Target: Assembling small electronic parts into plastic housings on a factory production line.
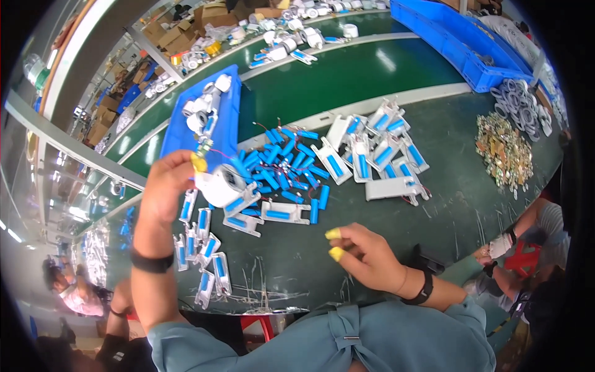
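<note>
left hand (pixel 166 189): yellow-tipped fingers pinch a small wired piece (pixel 202 149), red wire trailing; white round housing (pixel 224 186) just below, cannot tell whether also gripped. right hand (pixel 372 257): yellow-tipped thumb and forefinger parted, over the green surface (pixel 458 198). beyond: heaped blue cylinders (pixel 282 158); right of these, white casings (pixel 378 146) with blue inserts. blue bin (pixel 234 118) behind left hand, white parts inside.
</note>
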### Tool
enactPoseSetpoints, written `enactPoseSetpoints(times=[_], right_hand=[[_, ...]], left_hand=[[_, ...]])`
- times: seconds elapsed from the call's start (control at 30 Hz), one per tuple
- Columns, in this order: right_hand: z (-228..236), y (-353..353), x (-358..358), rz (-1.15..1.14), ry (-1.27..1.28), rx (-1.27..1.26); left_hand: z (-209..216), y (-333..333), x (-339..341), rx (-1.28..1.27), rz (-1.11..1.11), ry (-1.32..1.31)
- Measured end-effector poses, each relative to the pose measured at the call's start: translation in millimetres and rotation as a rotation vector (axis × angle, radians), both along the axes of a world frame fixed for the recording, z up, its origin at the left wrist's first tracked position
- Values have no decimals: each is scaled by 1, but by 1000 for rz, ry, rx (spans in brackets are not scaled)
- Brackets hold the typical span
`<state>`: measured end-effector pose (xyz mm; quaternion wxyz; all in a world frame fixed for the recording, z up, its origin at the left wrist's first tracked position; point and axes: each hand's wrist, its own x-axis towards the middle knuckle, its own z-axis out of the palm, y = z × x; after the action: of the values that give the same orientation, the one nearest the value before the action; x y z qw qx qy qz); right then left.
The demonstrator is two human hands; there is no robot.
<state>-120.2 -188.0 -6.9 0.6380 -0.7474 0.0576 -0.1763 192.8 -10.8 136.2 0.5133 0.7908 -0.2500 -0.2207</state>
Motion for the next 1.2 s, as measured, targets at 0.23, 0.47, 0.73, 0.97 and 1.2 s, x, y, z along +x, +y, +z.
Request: enactPoseSetpoints(times=[0.23, 0.47, 0.73, 0.97, 1.2], right_hand=[[9, 4, -10, -163, -131, -75], [-18, -9, -19, 97, -65, -91], [-13, -12, -33, 148, 122, 94], [-18, -8, -32, 174, 164, 216], [-17, -4, -4, 35, 59, 6]], left_hand=[[-78, -23, -145, -257, -182, 470], [-125, -21, -191, -180, -339, 415], [-129, -17, -209, -182, -306, -60], [-130, -20, -210, -111, -278, -244], [-144, -12, -192, -179, -149, -132]])
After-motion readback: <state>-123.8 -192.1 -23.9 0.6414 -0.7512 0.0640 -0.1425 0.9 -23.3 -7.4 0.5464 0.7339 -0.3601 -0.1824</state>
